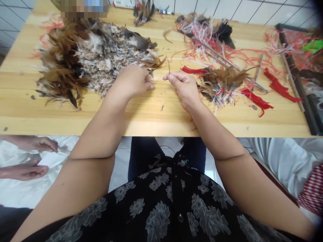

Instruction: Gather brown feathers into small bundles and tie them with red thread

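My right hand [185, 88] pinches a thin dark feather [169, 64] between thumb and forefinger, its tip pointing up. My left hand [135, 80] is closed, its fingers curled down over the table; whatever lies between its fingertips is hidden or too small to name. Just beyond the left hand spreads a large pile of grey, white and brown feathers [106, 55]. Beside the right hand lies a smaller bundle of brown and grey feathers [219, 82], with white ties and red tassels [256, 101] about it.
Tangled pink and white plastic strips [199, 32] and thin sticks [222, 60] lie at the back right. A dark-framed tray [306, 101] stands at the right end of the wooden table [156, 117]. At lower left, another person's hands [27, 171] hold something white. Behind is a tiled wall [252, 11].
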The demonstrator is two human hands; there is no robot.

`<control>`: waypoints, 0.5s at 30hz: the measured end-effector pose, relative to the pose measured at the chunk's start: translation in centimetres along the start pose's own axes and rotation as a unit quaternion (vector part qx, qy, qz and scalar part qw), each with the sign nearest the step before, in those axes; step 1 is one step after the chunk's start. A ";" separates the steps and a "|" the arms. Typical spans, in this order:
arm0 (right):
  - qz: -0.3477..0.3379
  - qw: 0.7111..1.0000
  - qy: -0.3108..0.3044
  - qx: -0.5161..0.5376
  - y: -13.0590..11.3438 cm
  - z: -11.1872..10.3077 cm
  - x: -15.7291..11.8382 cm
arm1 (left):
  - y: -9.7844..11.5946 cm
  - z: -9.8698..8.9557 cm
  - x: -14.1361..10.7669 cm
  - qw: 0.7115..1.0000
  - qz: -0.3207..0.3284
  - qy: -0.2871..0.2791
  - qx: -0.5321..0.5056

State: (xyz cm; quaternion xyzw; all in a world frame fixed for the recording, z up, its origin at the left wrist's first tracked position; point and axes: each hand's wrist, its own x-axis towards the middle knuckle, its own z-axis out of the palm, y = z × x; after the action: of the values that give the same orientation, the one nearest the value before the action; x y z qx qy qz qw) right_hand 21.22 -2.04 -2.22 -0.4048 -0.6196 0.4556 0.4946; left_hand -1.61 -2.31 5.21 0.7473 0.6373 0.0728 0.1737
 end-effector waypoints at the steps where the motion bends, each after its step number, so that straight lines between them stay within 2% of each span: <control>1: 0.002 1.000 0.000 0.001 0.1 0.0 0.1 | 0.3 0.2 0.0 0.999 -0.003 -0.011 0.037; 3: 0.016 1.000 0.008 0.008 0.1 0.0 0.1 | 0.2 1.0 0.3 0.997 -0.001 -0.001 0.078; 5: 0.040 0.999 0.021 0.016 -0.1 0.0 0.1 | -0.6 2.1 1.1 0.996 0.009 0.034 0.077; 8: 0.063 0.997 0.040 0.012 -0.6 0.2 0.0 | -3.0 4.2 2.7 0.997 0.050 0.064 0.010; 10: 0.064 0.997 0.042 0.005 -0.7 0.3 0.0 | -4.3 5.3 3.6 0.992 0.076 0.075 -0.072; 12: 0.060 0.997 0.039 0.001 -0.7 0.5 0.1 | -4.9 5.6 4.0 0.980 0.103 0.091 -0.145; 15: 0.052 0.998 0.046 0.004 -0.5 0.8 0.3 | -4.4 4.6 3.6 0.959 0.125 0.133 -0.215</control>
State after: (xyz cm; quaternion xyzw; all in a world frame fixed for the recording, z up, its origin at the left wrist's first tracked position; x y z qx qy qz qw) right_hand 20.39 -2.05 -1.71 -0.4547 -0.5730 0.4639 0.4998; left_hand -3.49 1.00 -0.99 0.7496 0.5254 0.3277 0.2337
